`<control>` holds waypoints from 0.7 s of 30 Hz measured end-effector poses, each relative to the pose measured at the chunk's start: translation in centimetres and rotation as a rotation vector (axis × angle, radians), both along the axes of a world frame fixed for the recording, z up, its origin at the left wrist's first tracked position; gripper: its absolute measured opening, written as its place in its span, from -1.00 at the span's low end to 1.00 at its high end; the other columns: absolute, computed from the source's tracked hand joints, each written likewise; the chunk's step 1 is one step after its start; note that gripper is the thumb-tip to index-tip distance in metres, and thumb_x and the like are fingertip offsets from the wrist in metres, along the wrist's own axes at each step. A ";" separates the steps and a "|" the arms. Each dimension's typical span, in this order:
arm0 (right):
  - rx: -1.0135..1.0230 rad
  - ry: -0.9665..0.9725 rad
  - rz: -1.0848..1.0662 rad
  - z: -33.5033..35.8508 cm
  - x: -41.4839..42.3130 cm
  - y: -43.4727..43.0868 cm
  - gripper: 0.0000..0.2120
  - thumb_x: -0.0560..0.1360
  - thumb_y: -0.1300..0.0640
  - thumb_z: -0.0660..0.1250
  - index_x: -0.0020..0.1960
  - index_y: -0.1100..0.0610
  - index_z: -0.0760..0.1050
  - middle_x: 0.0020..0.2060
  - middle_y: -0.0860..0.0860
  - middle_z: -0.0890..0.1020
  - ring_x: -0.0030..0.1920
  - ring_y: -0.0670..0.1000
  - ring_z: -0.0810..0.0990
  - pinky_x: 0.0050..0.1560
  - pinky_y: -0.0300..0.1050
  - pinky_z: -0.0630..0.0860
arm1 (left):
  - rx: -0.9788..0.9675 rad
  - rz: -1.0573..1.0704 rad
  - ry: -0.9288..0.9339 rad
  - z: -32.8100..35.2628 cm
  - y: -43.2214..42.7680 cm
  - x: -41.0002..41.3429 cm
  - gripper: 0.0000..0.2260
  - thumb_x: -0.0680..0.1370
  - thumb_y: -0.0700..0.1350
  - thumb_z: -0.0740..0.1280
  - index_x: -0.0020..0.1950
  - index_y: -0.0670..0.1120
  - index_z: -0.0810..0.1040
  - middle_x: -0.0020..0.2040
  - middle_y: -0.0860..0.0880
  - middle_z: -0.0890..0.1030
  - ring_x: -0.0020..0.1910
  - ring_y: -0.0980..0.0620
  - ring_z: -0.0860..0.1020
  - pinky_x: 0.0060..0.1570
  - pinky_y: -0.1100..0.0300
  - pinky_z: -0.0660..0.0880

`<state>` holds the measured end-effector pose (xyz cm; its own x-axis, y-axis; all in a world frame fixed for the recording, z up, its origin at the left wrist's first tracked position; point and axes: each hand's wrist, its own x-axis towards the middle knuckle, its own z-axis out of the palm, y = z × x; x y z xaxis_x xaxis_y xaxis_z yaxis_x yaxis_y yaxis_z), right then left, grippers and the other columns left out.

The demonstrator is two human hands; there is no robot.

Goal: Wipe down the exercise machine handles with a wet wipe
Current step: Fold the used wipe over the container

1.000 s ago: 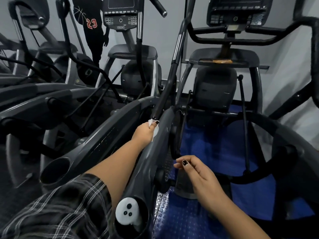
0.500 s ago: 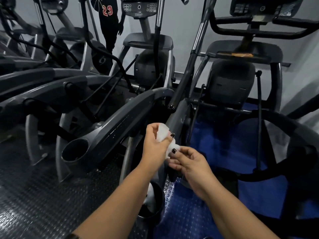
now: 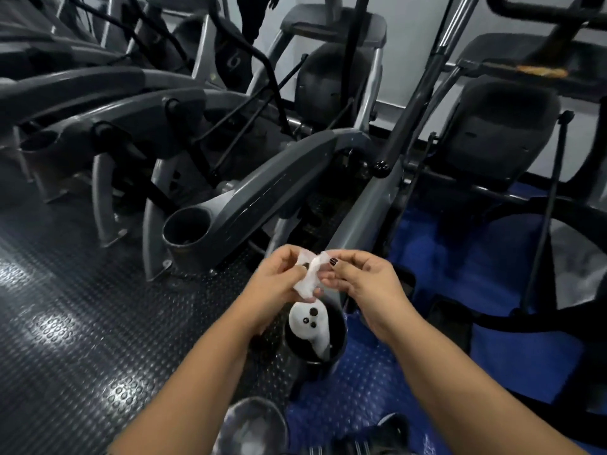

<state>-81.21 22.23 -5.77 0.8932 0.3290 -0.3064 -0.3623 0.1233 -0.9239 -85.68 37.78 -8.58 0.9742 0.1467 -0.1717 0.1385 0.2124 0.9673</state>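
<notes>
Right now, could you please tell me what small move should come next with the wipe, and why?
Probably spread the wet wipe open: it sits bunched between the left hand and right hand, both pinching it, away from the black handle bar, so it likely needs a flat face.

The wet wipe [image 3: 308,278] looks like thin, crumpled white cloth. The black floor [image 3: 82,323] is studded rubber with a glossy sheen, and the blue mat [image 3: 361,382] has the same raised dots. The grey machine arm [image 3: 262,192] is smooth, faintly shiny plastic. The handle [image 3: 404,119] is matt black, and the bar [image 3: 451,21] above it is polished metal.
</notes>
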 end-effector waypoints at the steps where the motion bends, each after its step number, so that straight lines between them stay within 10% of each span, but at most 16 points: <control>1: -0.023 -0.009 0.013 -0.2 -0.2 0.4 -0.83 0.58 0.37 0.27 0.11 0.26 0.58 -0.12 0.21 0.69 -0.22 0.06 0.69 -0.21 -0.16 0.64 | 0.013 0.033 -0.010 -0.5 0.8 -0.6 -0.80 0.58 -0.39 0.20 0.07 -0.16 0.52 -0.07 -0.15 0.63 -0.27 -0.10 0.62 -0.31 0.08 0.60; 21: -0.272 -0.020 -0.022 -3.6 -2.7 -1.2 -0.84 0.60 0.38 0.20 0.01 0.22 0.53 -0.17 0.14 0.64 -0.23 0.02 0.62 -0.17 -0.24 0.61 | 0.567 0.223 0.740 -23.6 6.0 -14.8 -0.89 0.45 -0.26 0.46 -0.10 -0.08 0.60 -0.13 -0.11 0.64 -0.10 -0.15 0.61 -0.08 0.09 0.51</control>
<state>-83.94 21.01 -9.42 0.9061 0.2178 -0.3626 -0.3433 -0.1224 -0.9312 -100.46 43.81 -32.20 0.5867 0.5663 -0.5789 0.7689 -0.1652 0.6176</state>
